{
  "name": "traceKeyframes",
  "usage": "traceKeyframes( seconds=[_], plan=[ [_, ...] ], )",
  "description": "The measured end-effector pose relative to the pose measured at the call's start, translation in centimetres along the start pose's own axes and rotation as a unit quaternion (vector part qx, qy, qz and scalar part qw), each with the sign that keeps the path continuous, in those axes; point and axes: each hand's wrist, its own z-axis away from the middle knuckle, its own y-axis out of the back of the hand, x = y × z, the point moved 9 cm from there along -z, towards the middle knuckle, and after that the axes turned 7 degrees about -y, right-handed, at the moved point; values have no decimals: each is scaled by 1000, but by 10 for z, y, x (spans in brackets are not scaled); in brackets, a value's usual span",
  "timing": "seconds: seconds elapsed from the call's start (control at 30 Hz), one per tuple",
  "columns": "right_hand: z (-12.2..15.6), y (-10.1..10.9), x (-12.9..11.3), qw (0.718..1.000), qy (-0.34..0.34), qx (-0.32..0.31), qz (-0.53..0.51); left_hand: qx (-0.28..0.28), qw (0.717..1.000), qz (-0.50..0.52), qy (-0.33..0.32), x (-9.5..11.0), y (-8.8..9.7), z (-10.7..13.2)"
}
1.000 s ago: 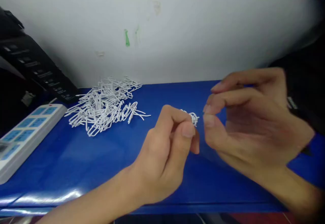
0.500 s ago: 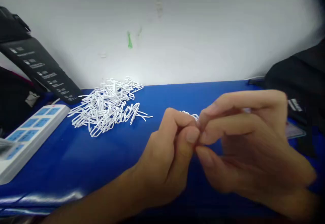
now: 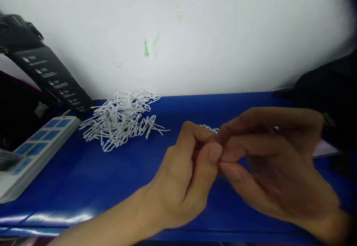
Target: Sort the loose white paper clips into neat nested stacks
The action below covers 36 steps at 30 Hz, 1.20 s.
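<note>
A small tangle of linked white wire clips [image 3: 208, 128] pokes out to the left of my fingertips, mostly hidden by them. My left hand [image 3: 186, 168] pinches it between thumb and forefinger. My right hand [image 3: 267, 160] comes in from the right, its thumb and fingers closed on the same spot and touching my left fingertips. A loose heap of bent white wire clips [image 3: 119, 121] lies on the blue table [image 3: 111, 171], to the left of both hands.
A white power strip with blue panels [image 3: 36, 156] lies at the left, below a black box [image 3: 50, 74] leaning by the wall. A dark bag [image 3: 326, 82] and a pale paper [image 3: 325, 149] are at the right. The white wall rises behind the table.
My right hand has moved left from its spread pose and closed against my left fingertips, covering part of the clips. The view has shifted slightly, and the heap has not changed.
</note>
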Motion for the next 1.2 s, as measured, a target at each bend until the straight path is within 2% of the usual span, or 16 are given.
traceKeyframes(
  seconds=[0.1,0.17,0.43,0.6,0.63,0.73,0.77,0.8,0.83,1.03,1.2],
  plan=[
    [-2,-4,-8,998,46,-34,33,-5,1000,-5,-4,2,-1,0],
    [-3,-2,-11,997,61,-23,36,0,1000,-9,-6,2,0,0],
    [0,-4,-16,997,75,-13,23,-10,1000,2,-9,0,-2,0],
    [1,-5,-9,999,49,-6,19,-10,1000,15,11,-4,-6,3],
    [0,-4,-6,999,39,4,15,-10,1000,24,17,-5,-7,4],
    [0,8,17,994,-73,86,5,-18,998,45,49,-11,-11,8],
    [0,4,27,990,-127,66,14,-18,997,49,54,-13,-10,9],
    [1,1,24,992,-114,55,14,-14,997,51,54,-13,-9,9],
    [2,3,13,996,-54,64,2,-8,997,52,53,-13,-8,9],
    [8,-7,8,997,-62,5,-39,28,996,64,52,-9,-4,6],
    [7,-6,0,999,-26,7,-37,35,998,27,49,-8,0,8]
  ],
)
